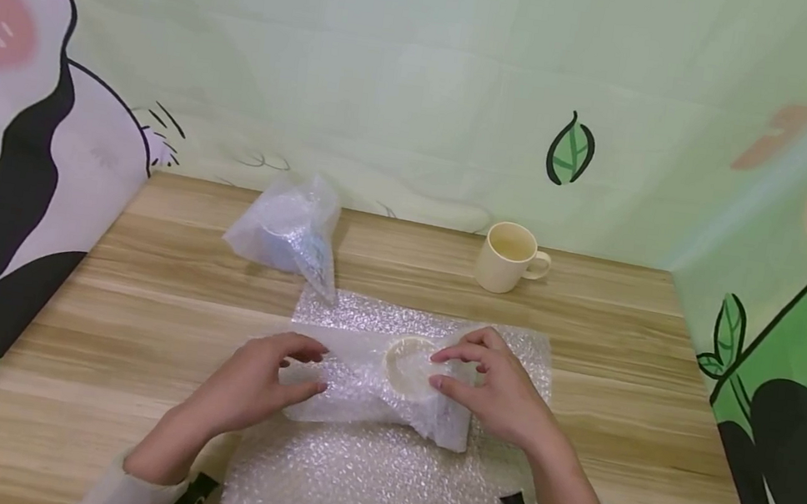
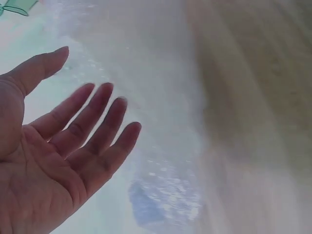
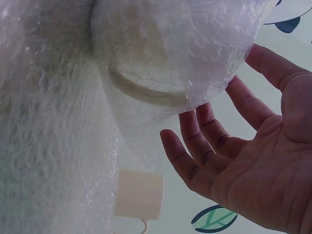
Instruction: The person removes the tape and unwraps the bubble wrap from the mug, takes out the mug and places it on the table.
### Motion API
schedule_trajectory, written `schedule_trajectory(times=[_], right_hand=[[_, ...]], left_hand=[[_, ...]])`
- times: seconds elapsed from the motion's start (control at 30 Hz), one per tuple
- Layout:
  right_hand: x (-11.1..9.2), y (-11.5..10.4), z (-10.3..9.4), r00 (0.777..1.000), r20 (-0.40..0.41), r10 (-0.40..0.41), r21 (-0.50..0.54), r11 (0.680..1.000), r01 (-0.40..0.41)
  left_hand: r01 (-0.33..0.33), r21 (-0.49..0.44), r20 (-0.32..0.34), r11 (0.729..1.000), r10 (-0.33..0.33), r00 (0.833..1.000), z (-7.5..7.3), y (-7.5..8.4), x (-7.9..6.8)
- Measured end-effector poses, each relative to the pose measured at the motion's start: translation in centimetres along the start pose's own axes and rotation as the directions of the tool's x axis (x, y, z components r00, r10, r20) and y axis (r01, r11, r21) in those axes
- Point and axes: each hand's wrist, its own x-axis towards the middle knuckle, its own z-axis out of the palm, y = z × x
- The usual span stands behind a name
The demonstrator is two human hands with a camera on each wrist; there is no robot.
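Observation:
A cream-rimmed round vessel (image 1: 411, 368), cup-like, stands wrapped in a strip of bubble wrap (image 1: 354, 404), its opening seen through the film. It rests on a larger sheet of bubble wrap (image 1: 375, 484). My right hand (image 1: 497, 381) is at its right side, with relaxed, spread fingertips against the wrap in the right wrist view. My left hand (image 1: 252, 380) is at the strip's left end, thumb and fingers apart with nothing between them. In the left wrist view, the left palm (image 2: 44, 170) faces the camera with loosely bent fingers.
A bubble-wrapped bluish thing (image 1: 287, 246) stands at the back left of the wooden table (image 1: 612, 336). At the back right is a cream mug (image 1: 504, 260), its handle pointing right. A printed cloth backdrop (image 1: 427, 120) rises behind the table.

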Motion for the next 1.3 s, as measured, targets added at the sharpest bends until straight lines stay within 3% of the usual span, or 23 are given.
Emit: schedule_trajectory(times=[0.2, 0.4, 0.5, 0.63, 0.73, 0.87, 0.97, 1.1, 1.3], right_hand=[[0.0, -0.1, 0.0, 1.0, 0.002, 0.001, -0.003, 1.0, -0.001], [0.0, -0.1, -0.1, 1.0, 0.005, 0.005, -0.006, 1.0, -0.005], [0.0, -0.2, -0.1, 1.0, 0.004, 0.004, -0.006, 1.0, -0.004], [0.0, -0.1, -0.1, 1.0, 0.0, 0.001, -0.006, 1.0, -0.001], [0.1, -0.1, 0.0, 1.0, 0.0, -0.002, -0.004, 1.0, 0.002], [0.0, 0.0, -0.1, 1.0, -0.007, -0.008, -0.006, 1.0, 0.008], [-0.2, 0.1, -0.2, 0.999, -0.025, -0.02, -0.012, 1.0, 0.02], [-0.2, 0.1, -0.1, 0.999, -0.037, -0.026, -0.002, 1.0, 0.026], [-0.1, -0.1, 0.2, 0.999, -0.036, -0.026, -0.008, 1.0, 0.026]], left_hand=[[-0.047, -0.004, -0.055, 0.999, 0.046, 0.997, -0.9, 1.9, 0.1], [-0.143, 0.045, -0.126, 0.989, 0.148, 0.981, -0.9, 4.6, 0.7], [-0.177, 0.095, -0.084, 0.98, 0.185, 0.979, -0.6, 5.9, 1.2], [-0.217, 0.185, 0.055, 0.958, 0.211, 0.976, -0.5, 7.2, 1.7], [-0.257, 0.246, 0.152, 0.935, 0.224, 0.963, -0.9, 7.8, 1.7], [-0.301, 0.298, 0.222, 0.906, 0.241, 0.945, -1.3, 8.4, 2.0], [-0.327, 0.297, 0.251, 0.897, 0.257, 0.933, -1.0, 8.8, 2.8], [-0.344, 0.283, 0.253, 0.895, 0.276, 0.927, 0.6, 8.7, 4.1], [-0.311, 0.278, 0.199, 0.909, 0.262, 0.944, 2.5, 7.9, 4.7]])
